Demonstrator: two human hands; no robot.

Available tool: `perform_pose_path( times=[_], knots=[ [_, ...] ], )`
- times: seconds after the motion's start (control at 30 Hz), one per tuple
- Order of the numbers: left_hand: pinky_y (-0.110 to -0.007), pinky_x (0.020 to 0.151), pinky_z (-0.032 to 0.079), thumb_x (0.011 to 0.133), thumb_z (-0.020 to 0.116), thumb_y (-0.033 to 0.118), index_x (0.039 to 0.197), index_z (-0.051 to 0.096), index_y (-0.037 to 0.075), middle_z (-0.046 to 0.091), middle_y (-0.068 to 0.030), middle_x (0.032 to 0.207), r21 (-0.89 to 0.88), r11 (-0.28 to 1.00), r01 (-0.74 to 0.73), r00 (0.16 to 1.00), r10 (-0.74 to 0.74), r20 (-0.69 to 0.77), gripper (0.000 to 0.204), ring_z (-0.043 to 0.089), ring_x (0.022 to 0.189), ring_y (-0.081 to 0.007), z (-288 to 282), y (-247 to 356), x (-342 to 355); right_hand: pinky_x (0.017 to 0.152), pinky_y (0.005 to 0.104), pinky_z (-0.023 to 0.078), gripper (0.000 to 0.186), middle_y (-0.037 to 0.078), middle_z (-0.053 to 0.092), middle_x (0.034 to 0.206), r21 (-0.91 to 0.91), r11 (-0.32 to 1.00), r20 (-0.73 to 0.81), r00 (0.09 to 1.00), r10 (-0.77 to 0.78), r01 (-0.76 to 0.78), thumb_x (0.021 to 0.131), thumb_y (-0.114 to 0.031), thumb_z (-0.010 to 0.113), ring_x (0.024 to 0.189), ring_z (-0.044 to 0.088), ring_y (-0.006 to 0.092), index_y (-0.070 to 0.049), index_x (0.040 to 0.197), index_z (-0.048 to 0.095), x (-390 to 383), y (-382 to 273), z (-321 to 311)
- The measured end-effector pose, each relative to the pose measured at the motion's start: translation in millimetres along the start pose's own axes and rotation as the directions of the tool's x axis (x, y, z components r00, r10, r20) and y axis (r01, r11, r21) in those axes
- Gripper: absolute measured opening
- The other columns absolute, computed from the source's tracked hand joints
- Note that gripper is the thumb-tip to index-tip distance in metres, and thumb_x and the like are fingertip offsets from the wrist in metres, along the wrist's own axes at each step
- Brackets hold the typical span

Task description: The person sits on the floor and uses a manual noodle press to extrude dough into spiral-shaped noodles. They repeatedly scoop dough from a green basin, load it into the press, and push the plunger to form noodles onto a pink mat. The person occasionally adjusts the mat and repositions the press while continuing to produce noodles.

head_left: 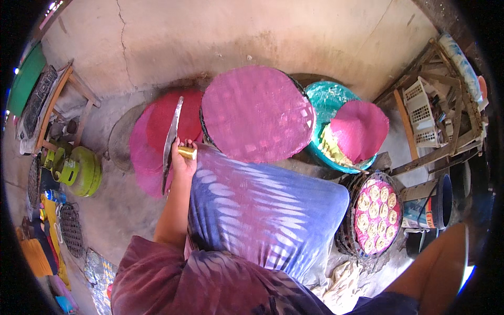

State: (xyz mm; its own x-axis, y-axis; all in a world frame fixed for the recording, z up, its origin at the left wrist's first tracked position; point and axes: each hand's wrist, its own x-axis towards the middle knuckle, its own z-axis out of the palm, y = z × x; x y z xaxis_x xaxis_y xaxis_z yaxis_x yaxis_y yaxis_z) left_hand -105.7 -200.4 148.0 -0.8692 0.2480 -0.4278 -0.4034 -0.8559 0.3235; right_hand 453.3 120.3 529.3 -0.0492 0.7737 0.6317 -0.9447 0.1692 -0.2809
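My left hand (184, 160) is closed around a short gold-coloured cylinder (187, 153), whose end sticks out to the right. Against the same hand stands a long, thin, slightly curved piece (174, 123), seen almost edge-on; I cannot tell what it is or how it is held. A large round pink woven mat (257, 113) lies just ahead, above my cloth-covered lap (268, 207). Red and pink round mats (144, 147) lie on the floor left of the hand. My right hand is out of view.
A teal basin (323, 100) holds pale yellow dough (334, 148) and a pink round sheet (362, 128). To the right, a basket's pink mat (377, 202) carries several pale coiled rounds (374, 210). A green gas cylinder (85, 170) stands left. Someone's bent bare limb (436, 268) shows lower right.
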Motion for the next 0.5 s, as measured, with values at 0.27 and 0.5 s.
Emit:
perform_pose_path(
  times=[0.27, 0.5],
  knots=[
    [-0.036, 0.074, 0.054, 0.084, 0.073, 0.023, 0.08, 0.051, 0.009, 0.058, -0.0075, 0.08, 0.07, 0.997, -0.027, 1.0, 0.026, 0.016, 0.026, 0.06, 0.077, -0.0207, 4.5, -3.5, -1.4, 0.068, 0.0282, 0.044, 0.018, 0.005, 0.049, 0.09, -0.091, 0.996, -0.02, 0.999, -0.025, 0.023, 0.089, -0.004, 0.051, 0.075, 0.05, 0.0126, -0.005, 0.106, 0.048, -6.3, -17.6, 4.8],
    [-0.036, 0.074, 0.055, 0.086, 0.072, 0.023, 0.088, 0.053, 0.007, 0.057, -0.006, 0.08, 0.127, 0.992, -0.019, 1.0, 0.017, 0.018, 0.025, 0.06, 0.077, -0.0196, 2.6, -2.0, 0.7, 0.068, 0.0284, 0.044, 0.018, 0.005, 0.05, 0.09, -0.131, 0.99, -0.025, 0.998, -0.053, 0.049, 0.088, -0.004, 0.052, 0.076, 0.051, 0.013, -0.005, 0.106, 0.049, -18.0, -32.0, 17.1]
  ],
)
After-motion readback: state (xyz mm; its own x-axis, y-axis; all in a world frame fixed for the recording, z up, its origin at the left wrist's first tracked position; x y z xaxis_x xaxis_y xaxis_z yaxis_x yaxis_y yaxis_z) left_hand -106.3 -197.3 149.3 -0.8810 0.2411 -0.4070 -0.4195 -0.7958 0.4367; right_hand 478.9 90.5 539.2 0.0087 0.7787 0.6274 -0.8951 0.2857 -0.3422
